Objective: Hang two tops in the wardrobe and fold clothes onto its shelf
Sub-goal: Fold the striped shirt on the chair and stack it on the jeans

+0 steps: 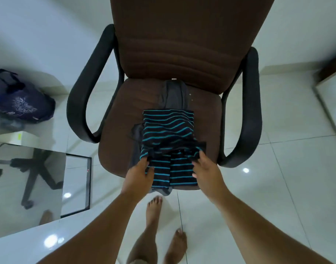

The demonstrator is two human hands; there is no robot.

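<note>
A black top with teal stripes [168,130] lies partly folded on the seat of a brown office chair [117,149]. My left hand [139,173] grips its near left edge, fingers tucked under the cloth. My right hand [205,170] holds the near right edge, with the fingers curled into a fold. A grey garment [174,96] lies under and behind the striped top, and a grey edge shows at the seat's front. No wardrobe or hanger is in view.
The chair has black armrests [81,96] on both sides and a tall brown backrest. A dark blue bag [20,100] sits on the floor at the left. A mirror [29,178] leans low on the left. My bare feet stand on glossy white tiles.
</note>
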